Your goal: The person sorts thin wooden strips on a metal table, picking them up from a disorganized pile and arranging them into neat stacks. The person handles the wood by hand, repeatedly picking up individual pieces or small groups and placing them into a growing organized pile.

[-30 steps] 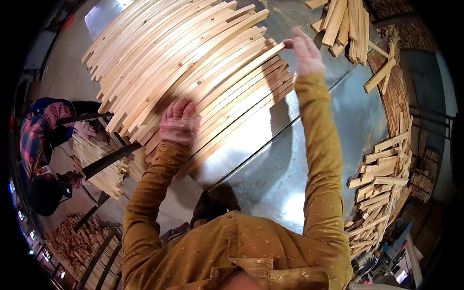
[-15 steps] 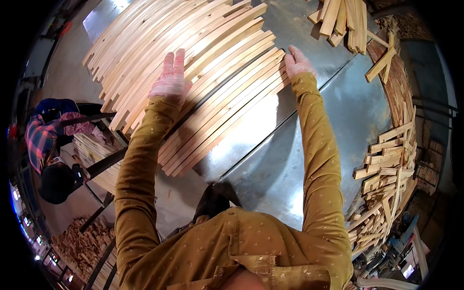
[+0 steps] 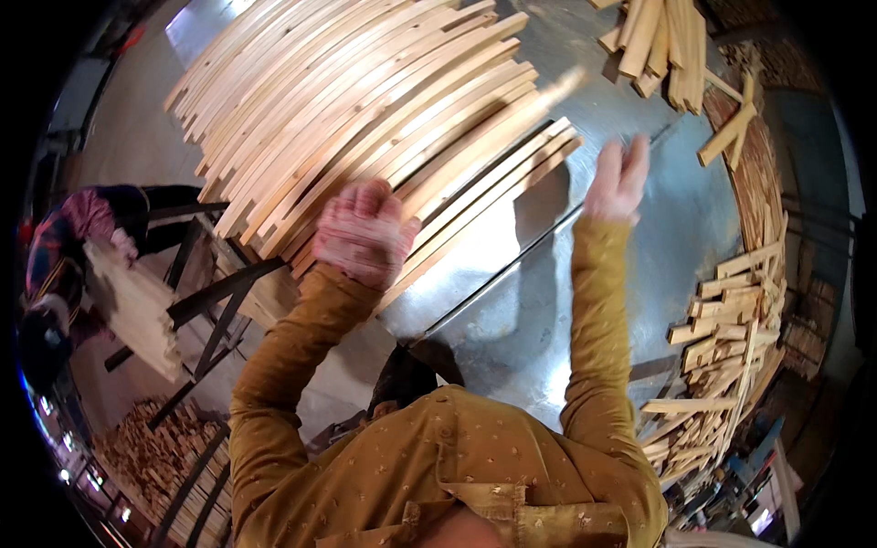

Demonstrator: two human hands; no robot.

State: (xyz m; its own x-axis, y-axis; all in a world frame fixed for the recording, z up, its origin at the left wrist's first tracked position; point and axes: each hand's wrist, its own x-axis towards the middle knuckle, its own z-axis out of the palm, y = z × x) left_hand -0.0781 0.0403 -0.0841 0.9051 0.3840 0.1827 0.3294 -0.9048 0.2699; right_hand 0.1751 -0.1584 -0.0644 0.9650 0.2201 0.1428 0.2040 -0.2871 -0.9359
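Observation:
My left hand (image 3: 364, 233), in a pink and white knitted glove, has its fingers curled over the near ends of the pale wooden strips. It seems to grip a wooden strip (image 3: 498, 137), smeared by motion, that runs up and to the right; its fingertips are partly hidden. My right hand (image 3: 618, 178), gloved too and slightly blurred, is held over the metal table (image 3: 512, 320) with fingers stretched out and nothing in them. Close to its left lie the far ends of a few separate strips (image 3: 512, 183). A wide layer of strips (image 3: 338, 110) spreads beyond my left hand.
Short wood pieces (image 3: 662, 46) lie piled at the far right. Another heap of offcuts (image 3: 722, 329) lines the table's right rim. At left, a co-worker (image 3: 55, 247) handles a pale board (image 3: 132, 306) beside dark metal bars (image 3: 224, 292). Stacked wood (image 3: 164, 447) stands below.
My left hand has come nearer and right, its fingers now curled. My right hand has left the strip ends, moving right and nearer. Some strips have shifted apart; the co-worker's board has moved.

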